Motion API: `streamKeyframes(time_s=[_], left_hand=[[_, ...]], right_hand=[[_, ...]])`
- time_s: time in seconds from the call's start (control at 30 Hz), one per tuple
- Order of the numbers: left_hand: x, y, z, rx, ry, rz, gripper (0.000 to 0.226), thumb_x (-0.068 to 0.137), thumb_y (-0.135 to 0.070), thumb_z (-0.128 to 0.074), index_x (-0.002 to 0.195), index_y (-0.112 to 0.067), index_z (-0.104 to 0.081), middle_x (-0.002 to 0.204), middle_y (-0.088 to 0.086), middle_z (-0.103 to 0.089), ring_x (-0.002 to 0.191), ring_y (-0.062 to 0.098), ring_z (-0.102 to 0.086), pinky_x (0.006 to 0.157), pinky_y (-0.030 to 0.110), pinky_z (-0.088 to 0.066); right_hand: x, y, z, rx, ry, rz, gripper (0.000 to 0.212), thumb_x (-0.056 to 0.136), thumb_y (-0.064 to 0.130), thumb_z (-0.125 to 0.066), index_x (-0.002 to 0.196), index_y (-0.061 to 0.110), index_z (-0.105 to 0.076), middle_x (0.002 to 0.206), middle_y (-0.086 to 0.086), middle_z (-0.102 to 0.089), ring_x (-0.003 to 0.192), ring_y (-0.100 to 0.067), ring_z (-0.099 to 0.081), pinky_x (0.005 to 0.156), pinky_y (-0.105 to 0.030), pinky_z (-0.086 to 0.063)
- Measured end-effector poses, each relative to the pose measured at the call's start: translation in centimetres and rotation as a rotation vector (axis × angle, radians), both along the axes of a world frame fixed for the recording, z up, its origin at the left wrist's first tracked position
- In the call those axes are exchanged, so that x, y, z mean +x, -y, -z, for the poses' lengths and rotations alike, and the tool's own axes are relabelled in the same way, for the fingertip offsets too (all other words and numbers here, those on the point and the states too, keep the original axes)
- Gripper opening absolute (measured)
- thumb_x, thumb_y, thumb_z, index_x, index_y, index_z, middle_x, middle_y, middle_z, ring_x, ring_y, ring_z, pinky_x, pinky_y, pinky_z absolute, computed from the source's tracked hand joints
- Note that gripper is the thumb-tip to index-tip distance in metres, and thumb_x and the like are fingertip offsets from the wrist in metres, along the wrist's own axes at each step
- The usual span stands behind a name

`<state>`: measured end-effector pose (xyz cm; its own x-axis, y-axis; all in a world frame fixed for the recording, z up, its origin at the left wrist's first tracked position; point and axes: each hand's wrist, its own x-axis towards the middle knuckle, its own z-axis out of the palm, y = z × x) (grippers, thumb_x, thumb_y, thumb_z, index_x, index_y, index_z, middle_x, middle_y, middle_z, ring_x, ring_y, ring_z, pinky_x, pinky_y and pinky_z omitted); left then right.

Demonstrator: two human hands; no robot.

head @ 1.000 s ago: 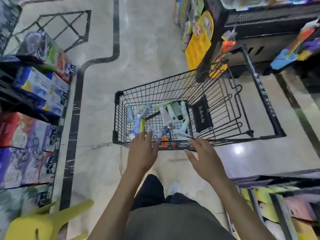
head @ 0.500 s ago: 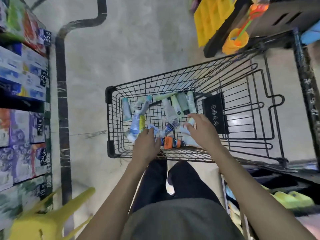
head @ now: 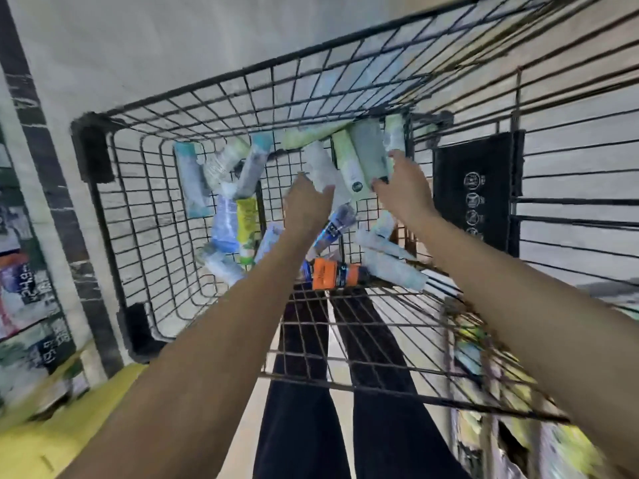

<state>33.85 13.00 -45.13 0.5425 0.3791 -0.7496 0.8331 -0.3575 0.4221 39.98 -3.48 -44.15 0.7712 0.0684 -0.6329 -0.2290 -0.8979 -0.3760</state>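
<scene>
A black wire shopping cart (head: 193,98) stands in front of me, and several cosmetic tubes and bottles lie on its floor. Both my arms reach into it. My left hand (head: 306,202) is at the lower end of a white tube (head: 320,160), with fingers on one side and thumb on the other; blur hides whether it grips. My right hand (head: 403,188) has its thumb and fingers round the lower end of a grey-green tube (head: 368,146). An orange-banded bottle (head: 332,274) lies near the cart's near edge. A blue tube (head: 224,223) and a yellow-green tube (head: 248,226) lie to the left.
The cart's folded child-seat flap with a black plastic panel (head: 473,188) is just right of my right hand. Shelves of boxed goods (head: 24,288) line the left side. A yellow plastic chair (head: 52,426) is at the lower left. More shelving (head: 484,357) shows through the wire at the lower right.
I have leaned over the cart and it now fills the view. Both hands moved from the near rim deep into the basket, onto the tubes at its far end.
</scene>
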Motion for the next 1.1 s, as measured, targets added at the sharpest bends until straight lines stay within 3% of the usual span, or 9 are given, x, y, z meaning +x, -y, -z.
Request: streamKeyframes(time_s=[0.17,0.37,0.53,0.6,0.73,0.77,0.9,1.1], left_hand=[[2.6,0.5,6.5,-0.026,0.019,-0.172,0.057,0.090,-0.026,-0.075,0.134,0.001,-0.049,0.131,0.017,-0.059,0.118,0.030,-0.059,0.087,0.032,-0.049],[3.0,1.3,9.4,-0.010,0.066,-0.293,0.063,0.080,-0.035,-0.084,0.124,-0.010,-0.047,0.124,0.011,-0.057,0.102,0.027,-0.062,0.086,0.041,-0.057],[3.2,1.2,9.7,-0.030,0.084,-0.327,0.057,0.080,-0.029,-0.085,0.115,-0.011,-0.045,0.111,0.008,-0.061,0.095,0.026,-0.066,0.083,0.044,-0.060],[3.1,0.9,9.7,-0.044,0.061,-0.360,0.055,0.078,-0.027,-0.087,0.110,-0.011,-0.045,0.110,0.008,-0.061,0.095,0.028,-0.066,0.084,0.044,-0.060],[2.5,0.4,9.4,-0.070,0.015,-0.399,0.046,0.078,-0.023,-0.087,0.102,-0.012,-0.048,0.111,0.012,-0.062,0.095,0.027,-0.065,0.084,0.043,-0.060],[2.3,0.2,9.4,-0.073,0.019,-0.401,0.045,0.078,-0.022,-0.087,0.100,-0.013,-0.049,0.108,0.010,-0.063,0.095,0.027,-0.066,0.084,0.043,-0.060],[1.4,-0.6,8.3,-0.214,0.018,-0.511,0.041,0.080,-0.016,-0.086,0.107,-0.014,-0.054,0.101,0.005,-0.065,0.088,0.021,-0.067,0.075,0.037,-0.060],[-1.1,-1.9,2.9,-0.579,0.024,-0.636,0.054,0.081,-0.005,-0.082,0.127,0.003,-0.057,0.118,0.020,-0.070,0.104,0.037,-0.071,0.081,0.052,-0.062]], right_hand=[[2.4,-0.7,7.2,-0.082,0.017,-0.059,0.053,0.094,0.033,-0.068,0.138,0.010,-0.047,0.131,-0.020,-0.057,0.116,-0.041,-0.060,0.090,-0.043,-0.051],[2.9,-1.5,10.2,-0.151,0.069,-0.050,0.062,0.090,0.025,-0.076,0.141,0.013,-0.044,0.132,-0.019,-0.050,0.117,-0.039,-0.057,0.092,-0.039,-0.049],[3.2,-1.0,10.1,-0.135,0.050,-0.023,0.058,0.089,0.023,-0.075,0.139,0.014,-0.048,0.133,-0.017,-0.052,0.117,-0.038,-0.058,0.097,-0.041,-0.049],[3.0,-0.6,9.7,-0.059,0.019,0.067,0.059,0.087,0.023,-0.077,0.140,0.015,-0.052,0.133,-0.014,-0.055,0.116,-0.033,-0.060,0.097,-0.038,-0.052],[1.7,0.6,8.8,0.190,-0.118,0.355,0.059,0.086,0.017,-0.079,0.141,0.017,-0.057,0.115,-0.002,-0.066,0.099,-0.018,-0.066,0.073,-0.020,-0.052],[1.3,1.0,8.6,0.264,-0.163,0.438,0.058,0.086,0.016,-0.079,0.140,0.018,-0.058,0.113,0.000,-0.067,0.098,-0.017,-0.067,0.074,-0.020,-0.052],[-0.5,2.3,7.3,0.620,-0.363,0.809,0.044,0.089,0.005,-0.074,0.131,0.016,-0.064,0.105,-0.005,-0.077,0.096,-0.023,-0.074,0.093,-0.045,-0.060],[-2.6,3.5,1.5,0.991,-0.551,1.006,0.037,0.095,0.000,-0.058,0.130,0.010,-0.062,0.106,-0.010,-0.071,0.097,-0.027,-0.065,0.100,-0.045,-0.053]])
